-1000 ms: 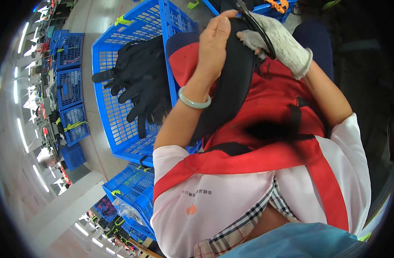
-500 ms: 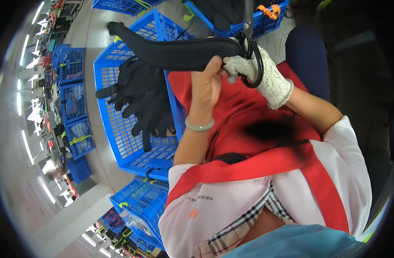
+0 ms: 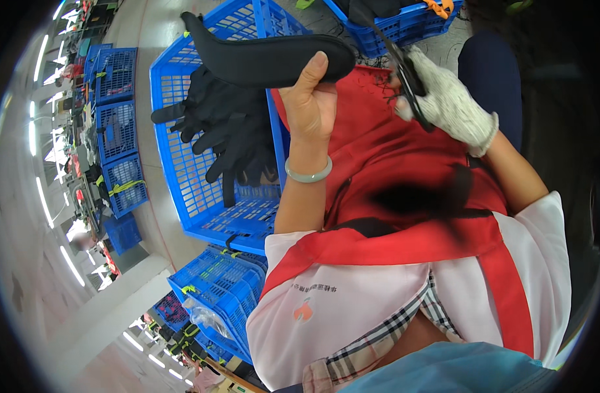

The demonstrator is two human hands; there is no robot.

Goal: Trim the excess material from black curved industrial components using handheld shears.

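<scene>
A long, curved black fabric piece (image 3: 267, 62), padded-looking and wide at its right end, is gripped in my left hand (image 3: 311, 105), thumb lying on top. It is held above the edge of a blue crate. My right hand (image 3: 447, 101), in a white knitted glove with bare fingertips, is closed on black-handled scissors (image 3: 410, 82). Their blades point up and away, to the right of the fabric piece and apart from it. Whether the blades are parted is hard to make out.
Inside the open blue crate (image 3: 175, 177) at my left lies a heap of similar black pieces (image 3: 231, 131). Another blue crate (image 3: 411, 29) with dark items stands ahead. A red apron (image 3: 372, 144) covers my lap. Stacked blue crates (image 3: 215, 285) stand at lower left.
My right hand and the scissors have moved right, away from the fabric piece's end, where the gloved fingers had been. My left hand keeps its hold on the piece.
</scene>
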